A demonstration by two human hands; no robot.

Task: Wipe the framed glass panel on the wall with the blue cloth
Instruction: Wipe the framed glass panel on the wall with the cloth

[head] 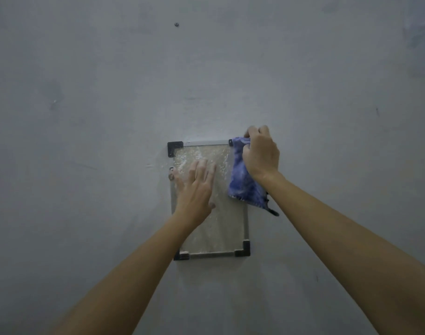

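Head view: a right hand [261,153] clenches the blue cloth [242,180] at the upper right corner of the framed glass panel [218,228] on the grey wall [86,117]. The left hand [194,187] lies flat, fingers straight, on the panel's smeared upper left. Hard pressure could shift the frame, and the bracing palm blocks that patch. A small fixing [176,24] sits above.

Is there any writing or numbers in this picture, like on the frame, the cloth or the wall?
None: no word, number, brand or sign can be read anywhere in this view.
The framed glass panel: only whitish smears on the glass, and no label shows on the frame.
The blue cloth: no tag or print shows.
The wall: grey paint with a few small marks, no writing.
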